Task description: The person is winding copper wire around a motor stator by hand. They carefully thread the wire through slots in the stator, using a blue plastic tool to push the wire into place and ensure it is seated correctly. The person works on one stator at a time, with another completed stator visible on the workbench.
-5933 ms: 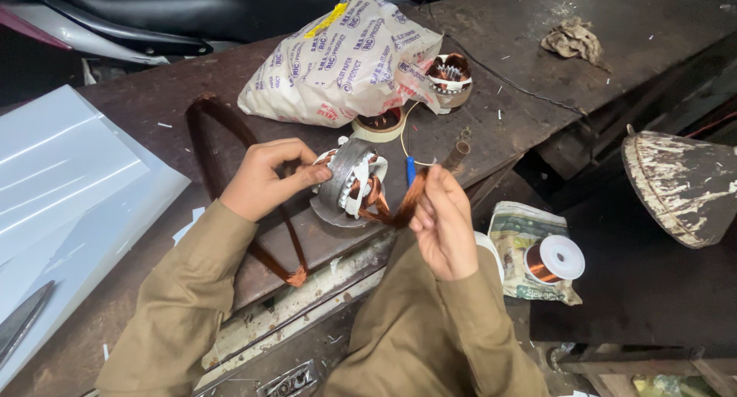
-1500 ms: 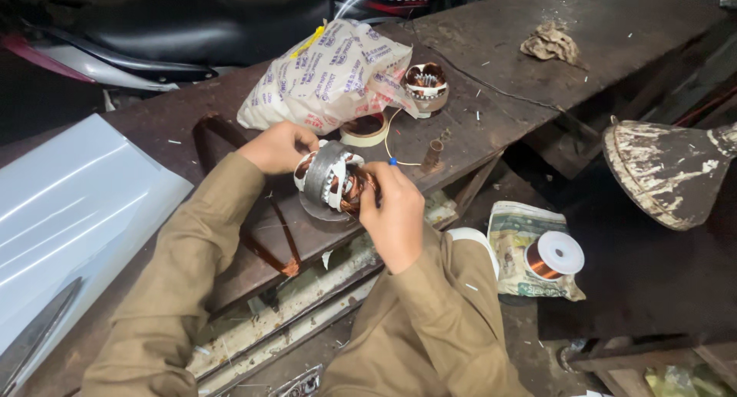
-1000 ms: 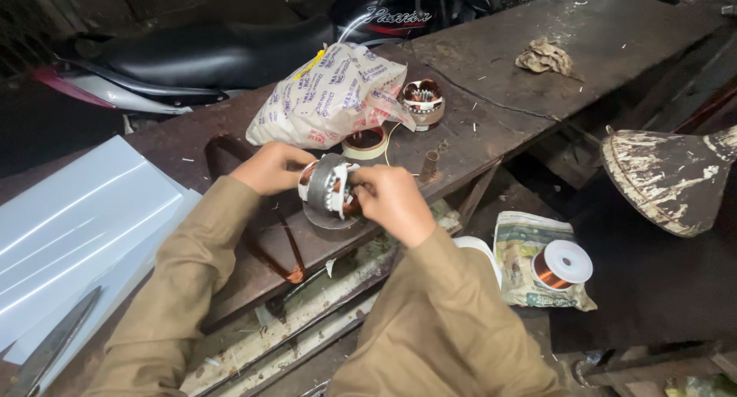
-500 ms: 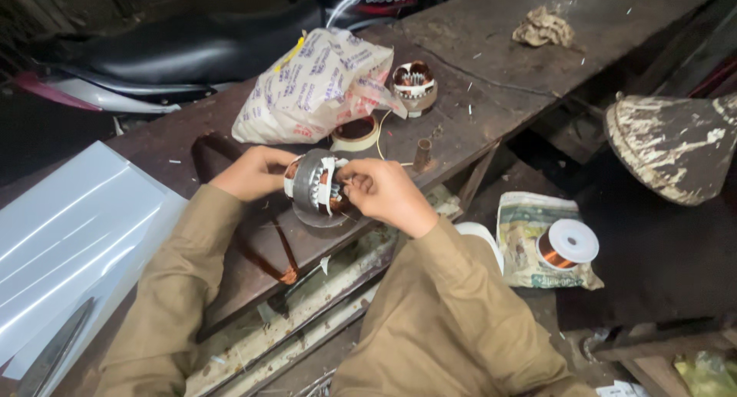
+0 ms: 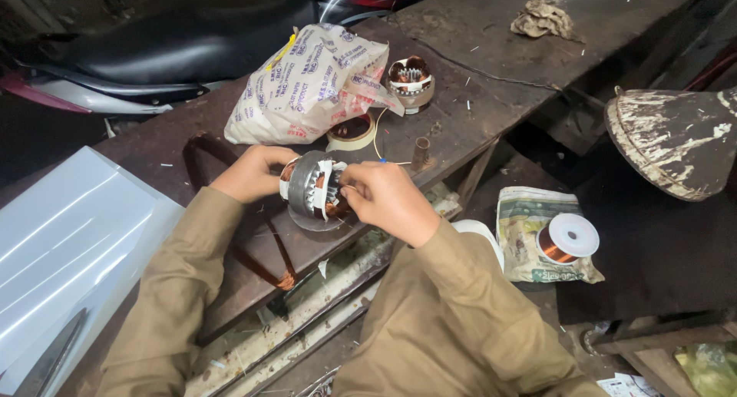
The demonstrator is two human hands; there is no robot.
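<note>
A round metal motor stator (image 5: pixel 313 186) with copper windings and white insulation strips stands on edge on the dark workbench (image 5: pixel 491 97). My left hand (image 5: pixel 252 173) grips its left side. My right hand (image 5: pixel 385 200) is closed against its right face, fingertips pinching at the windings. Whether a wire is between those fingers is hidden. Both arms wear olive sleeves.
Behind the stator lie a printed plastic bag (image 5: pixel 311 82), a tape roll (image 5: pixel 351 132), a second wound stator (image 5: pixel 408 79) and a rag (image 5: pixel 543 19). A copper wire spool (image 5: pixel 566 239) on a packet sits lower right. A white panel (image 5: pixel 69 243) is left, a motorbike seat (image 5: pixel 169 36) behind.
My right hand, earlier held away from the stator with a copper strand, has come back onto the stator's right side. The left hand has kept its grip throughout.
</note>
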